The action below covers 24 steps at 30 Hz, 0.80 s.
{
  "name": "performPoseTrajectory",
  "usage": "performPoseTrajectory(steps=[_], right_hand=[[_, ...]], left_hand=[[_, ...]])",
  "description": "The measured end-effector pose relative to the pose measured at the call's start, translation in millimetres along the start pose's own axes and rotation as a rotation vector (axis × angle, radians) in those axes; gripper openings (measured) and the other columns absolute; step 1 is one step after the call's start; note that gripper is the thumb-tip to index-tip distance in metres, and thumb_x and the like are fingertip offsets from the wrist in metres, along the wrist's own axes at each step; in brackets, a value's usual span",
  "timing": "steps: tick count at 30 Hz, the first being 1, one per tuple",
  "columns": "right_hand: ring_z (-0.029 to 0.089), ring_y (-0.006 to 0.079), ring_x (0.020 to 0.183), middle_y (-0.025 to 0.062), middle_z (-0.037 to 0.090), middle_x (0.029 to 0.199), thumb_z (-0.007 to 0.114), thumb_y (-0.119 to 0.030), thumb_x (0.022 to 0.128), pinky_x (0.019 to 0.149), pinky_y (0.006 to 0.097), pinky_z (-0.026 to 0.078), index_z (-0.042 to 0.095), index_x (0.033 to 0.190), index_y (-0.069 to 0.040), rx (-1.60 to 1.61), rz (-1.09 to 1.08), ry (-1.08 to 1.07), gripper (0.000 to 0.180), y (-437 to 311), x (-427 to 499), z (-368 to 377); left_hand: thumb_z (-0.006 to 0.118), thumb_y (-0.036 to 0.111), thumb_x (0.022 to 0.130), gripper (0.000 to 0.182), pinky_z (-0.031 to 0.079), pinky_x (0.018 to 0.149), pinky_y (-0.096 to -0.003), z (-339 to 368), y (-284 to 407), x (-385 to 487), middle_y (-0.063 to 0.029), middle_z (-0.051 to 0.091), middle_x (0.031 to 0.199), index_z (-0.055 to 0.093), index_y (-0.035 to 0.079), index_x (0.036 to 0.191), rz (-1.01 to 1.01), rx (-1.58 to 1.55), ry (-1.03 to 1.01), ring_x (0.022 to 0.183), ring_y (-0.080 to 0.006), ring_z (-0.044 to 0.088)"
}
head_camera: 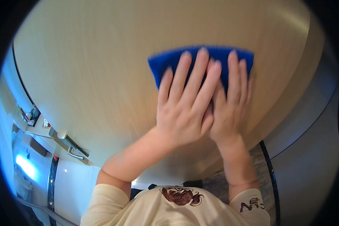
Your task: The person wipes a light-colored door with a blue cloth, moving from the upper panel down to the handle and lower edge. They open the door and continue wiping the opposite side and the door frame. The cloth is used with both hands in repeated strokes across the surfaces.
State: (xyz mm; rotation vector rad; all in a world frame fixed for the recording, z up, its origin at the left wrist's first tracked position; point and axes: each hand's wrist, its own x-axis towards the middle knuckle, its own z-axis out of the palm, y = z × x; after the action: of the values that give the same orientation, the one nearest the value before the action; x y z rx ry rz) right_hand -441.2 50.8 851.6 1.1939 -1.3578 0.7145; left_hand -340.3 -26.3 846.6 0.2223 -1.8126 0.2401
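Observation:
A folded blue cloth (223,52) lies flat against the pale wood-grain door (101,65). My left hand (183,104) presses on its left and middle part with the fingers spread. Beside it, my right hand (231,104) rests on the cloth's right part, its thumb side partly hidden where the two hands meet. Both palms are turned to the door, and the fingertips stay below the cloth's top edge. The hands look slightly blurred.
A metal lever handle (75,154) sits on the door at the lower left. Beyond the door's left edge stands a counter (39,130) with small items. White floor tiles (73,183) and a dark stone strip (268,161) show below.

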Motion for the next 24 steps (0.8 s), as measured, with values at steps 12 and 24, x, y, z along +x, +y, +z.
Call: performPoseTrajectory(steps=[12,24], right_hand=[[0.027,0.0402,0.127,0.0232,0.028,0.138,0.043,-0.034,0.091,0.103,0.0535,0.022,0.038,0.131,-0.006,0.005,0.078,0.06,0.049,-2.4,-118.9,-2.0],[0.026,0.0332,0.129,0.0138,0.036,0.137,0.044,-0.039,0.088,0.105,0.0518,0.016,0.047,0.128,-0.023,-0.036,0.079,0.101,0.043,-41.4,-119.5,17.6]], left_hand=[[0.049,0.027,0.076,0.056,0.02,0.101,-0.041,31.2,54.4,-89.4,-0.0108,0.041,0.136,0.044,0.007,0.129,0.182,-0.077,-0.141,0.125,-0.0295,0.035],[0.054,0.02,0.073,0.064,0.022,0.101,-0.049,18.0,32.5,-123.7,-0.0229,0.035,0.136,0.036,-0.004,0.13,-0.047,-0.219,-0.194,0.127,-0.0381,0.029]])
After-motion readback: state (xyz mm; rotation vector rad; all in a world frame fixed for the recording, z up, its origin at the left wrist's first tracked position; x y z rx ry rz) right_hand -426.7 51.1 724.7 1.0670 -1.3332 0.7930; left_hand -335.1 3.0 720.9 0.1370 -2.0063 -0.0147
